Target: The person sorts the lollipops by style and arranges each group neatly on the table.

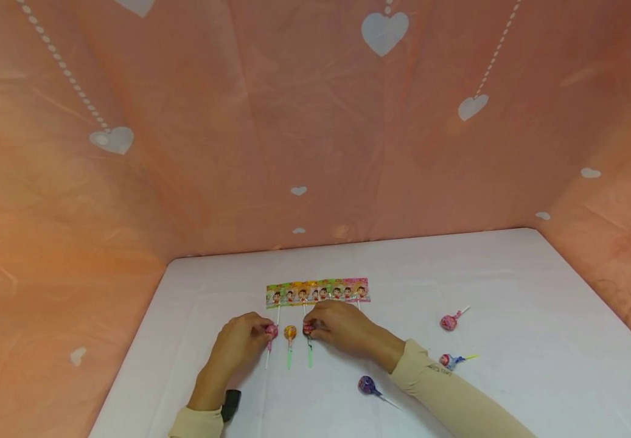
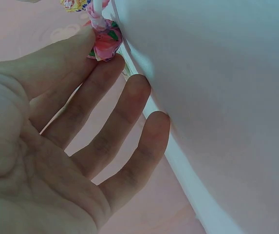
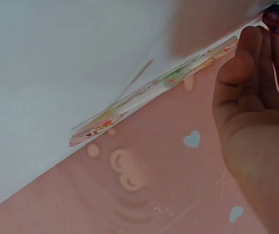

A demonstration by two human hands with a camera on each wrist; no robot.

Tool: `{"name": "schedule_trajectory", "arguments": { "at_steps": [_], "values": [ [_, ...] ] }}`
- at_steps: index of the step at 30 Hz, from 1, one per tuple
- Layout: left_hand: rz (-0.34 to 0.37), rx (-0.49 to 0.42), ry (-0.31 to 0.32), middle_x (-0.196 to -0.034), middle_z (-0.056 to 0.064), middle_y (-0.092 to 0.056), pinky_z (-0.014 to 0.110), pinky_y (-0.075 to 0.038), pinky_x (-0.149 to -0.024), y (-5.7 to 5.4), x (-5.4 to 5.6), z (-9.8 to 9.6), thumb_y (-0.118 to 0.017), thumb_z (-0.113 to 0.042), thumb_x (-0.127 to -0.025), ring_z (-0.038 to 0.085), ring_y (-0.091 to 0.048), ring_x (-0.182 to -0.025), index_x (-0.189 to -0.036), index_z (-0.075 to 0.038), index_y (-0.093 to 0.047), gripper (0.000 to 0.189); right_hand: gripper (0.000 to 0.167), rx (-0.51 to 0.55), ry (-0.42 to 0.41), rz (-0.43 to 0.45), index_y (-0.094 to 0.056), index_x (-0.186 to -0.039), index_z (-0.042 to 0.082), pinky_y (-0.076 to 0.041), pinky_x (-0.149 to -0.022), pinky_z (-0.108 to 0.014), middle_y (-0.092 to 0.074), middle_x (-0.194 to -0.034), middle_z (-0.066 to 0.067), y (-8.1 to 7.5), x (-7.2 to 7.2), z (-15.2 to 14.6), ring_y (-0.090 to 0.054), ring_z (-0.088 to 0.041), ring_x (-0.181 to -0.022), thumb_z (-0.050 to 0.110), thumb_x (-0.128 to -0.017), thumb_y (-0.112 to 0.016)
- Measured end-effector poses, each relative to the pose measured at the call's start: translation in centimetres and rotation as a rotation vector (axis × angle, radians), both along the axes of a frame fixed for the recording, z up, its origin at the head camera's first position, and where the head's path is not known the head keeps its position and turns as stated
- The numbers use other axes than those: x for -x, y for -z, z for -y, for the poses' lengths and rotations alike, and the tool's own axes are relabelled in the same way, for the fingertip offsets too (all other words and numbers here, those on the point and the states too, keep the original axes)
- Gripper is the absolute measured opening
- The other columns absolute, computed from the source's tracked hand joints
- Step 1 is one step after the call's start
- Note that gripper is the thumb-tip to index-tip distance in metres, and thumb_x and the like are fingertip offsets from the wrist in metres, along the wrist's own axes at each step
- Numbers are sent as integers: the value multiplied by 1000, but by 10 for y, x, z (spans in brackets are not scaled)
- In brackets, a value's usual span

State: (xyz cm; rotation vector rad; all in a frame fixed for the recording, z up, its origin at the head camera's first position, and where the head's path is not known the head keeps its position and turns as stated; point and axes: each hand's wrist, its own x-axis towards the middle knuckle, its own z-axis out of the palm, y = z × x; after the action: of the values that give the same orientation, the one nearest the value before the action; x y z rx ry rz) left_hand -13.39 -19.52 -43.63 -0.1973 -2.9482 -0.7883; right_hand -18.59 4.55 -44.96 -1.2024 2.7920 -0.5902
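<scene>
My left hand (image 1: 238, 345) pinches the candy end of a pink-wrapped lollipop (image 1: 272, 331) lying on the white table. In the left wrist view, thumb and index finger hold its pink wrapper (image 2: 108, 44), while the other fingers spread apart near the tabletop. A lollipop with a dark red wrapper (image 1: 307, 330) and green stick is held at its head by my right hand (image 1: 345, 328). Between the two hands lies an orange lollipop (image 1: 290, 332), its green stick pointing toward me. The three stand side by side, sticks roughly parallel.
Behind the hands runs a row of flat-packed lollipops (image 1: 302, 293) with cartoon faces, white sticks toward me. A purple lollipop (image 1: 367, 384) lies near my right forearm. Farther right are a pink lollipop (image 1: 449, 322) and a blue one (image 1: 448, 361). Orange heart-patterned cloth (image 1: 315, 134) surrounds the table.
</scene>
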Motion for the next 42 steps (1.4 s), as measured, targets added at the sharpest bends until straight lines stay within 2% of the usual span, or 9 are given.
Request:
{"name": "schedule_trajectory", "arguments": {
  "at_steps": [4,8,18,24,31,39,42],
  "values": [
    [13,-8,-5,-83,-5,-69,32,-48,-69,0,0,0,-81,-10,-80,8,-60,-74,-94,-12,-79,14,29,1,4,-8,-71,-121,22,-51,-99,-36,-69,-120,5,0,-1,-4,-63,-14,-117,34,-95,-67],
    [18,-10,-5,-84,-5,-69,32,-48,-69,0,-1,0,-80,-9,-80,9,-61,-75,-94,-12,-79,14,29,2,-9,-29,-71,-121,21,-51,-98,-36,-69,-118,5,-3,-5,-11,-64,-14,-114,34,-96,-65],
    [40,-15,-12,-85,-5,-70,34,-48,-71,-2,-1,1,-79,-11,-82,9,-60,-78,-96,-14,-79,14,26,11,-6,-47,-72,-118,23,-48,-102,-36,-68,-115,9,-7,-21,-53,-62,-11,-114,36,-97,-63],
    [52,-20,-13,-87,-5,-70,34,-49,-72,-2,-1,0,-79,-11,-83,10,-61,-79,-97,-13,-79,15,26,28,5,62,-71,-118,26,-48,-103,-37,-66,-115,16,-9,-40,-82,-60,-9,-116,38,-96,-64],
    [46,-15,-12,-86,-5,-69,34,-49,-71,-4,-1,0,-79,-11,-83,10,-61,-79,-97,-14,-78,14,27,104,-83,201,-70,-118,27,-50,-96,-31,-66,-114,18,-12,-55,-110,-60,-1,-107,36,-93,-68],
    [40,-15,-18,-84,-5,-69,34,-49,-71,-3,-2,1,-79,-10,-81,10,-61,-79,-97,-13,-78,16,30,112,-208,223,-71,-119,28,-45,-107,-38,-67,-115,20,-9,-58,-114,-59,-3,-111,31,-89,-73],
    [34,-18,-10,-84,-6,-69,35,-49,-71,-3,-2,1,-79,-9,-81,10,-62,-79,-96,-13,-78,16,29,109,-224,236,-71,-119,29,-46,-104,-34,-67,-115,20,-6,-58,-113,-59,-1,-109,31,-89,-73]
  ]
}}
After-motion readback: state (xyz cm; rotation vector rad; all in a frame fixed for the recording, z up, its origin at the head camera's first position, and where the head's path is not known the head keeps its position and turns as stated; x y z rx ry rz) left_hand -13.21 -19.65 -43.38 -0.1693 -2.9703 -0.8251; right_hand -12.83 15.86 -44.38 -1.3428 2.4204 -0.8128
